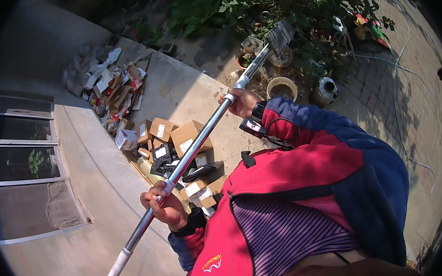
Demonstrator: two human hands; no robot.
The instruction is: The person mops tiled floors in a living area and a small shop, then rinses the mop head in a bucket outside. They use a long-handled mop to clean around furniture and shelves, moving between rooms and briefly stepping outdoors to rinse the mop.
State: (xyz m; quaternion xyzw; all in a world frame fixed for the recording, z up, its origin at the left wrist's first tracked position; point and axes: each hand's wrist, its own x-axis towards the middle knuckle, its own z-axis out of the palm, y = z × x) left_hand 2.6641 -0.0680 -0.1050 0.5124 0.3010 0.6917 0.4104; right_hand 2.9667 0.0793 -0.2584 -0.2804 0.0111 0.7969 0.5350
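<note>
A long-handled flat mop (200, 139) slants across the view, with a silver pole and white joints. Its white grip end (117, 267) points to the lower left. At the upper right is its flat dark-grey head (280, 35), held up over the plants and pots. My left hand (167, 208) is closed round the lower pole near a white joint. Farther up, my right hand (242, 103) grips the pole beside another white collar. A black strap with a small device sits on my right wrist. The pole passes in front of a pile of cardboard boxes (184, 137).
A wall with a barred window (21, 139) rises on the left. Flattened cardboard and paper scraps (117, 89) lie heaped behind the boxes. A white bucket (282, 88) and a grey container (326, 91) stand near leafy plants. A hose (399, 101) runs over the brick paving.
</note>
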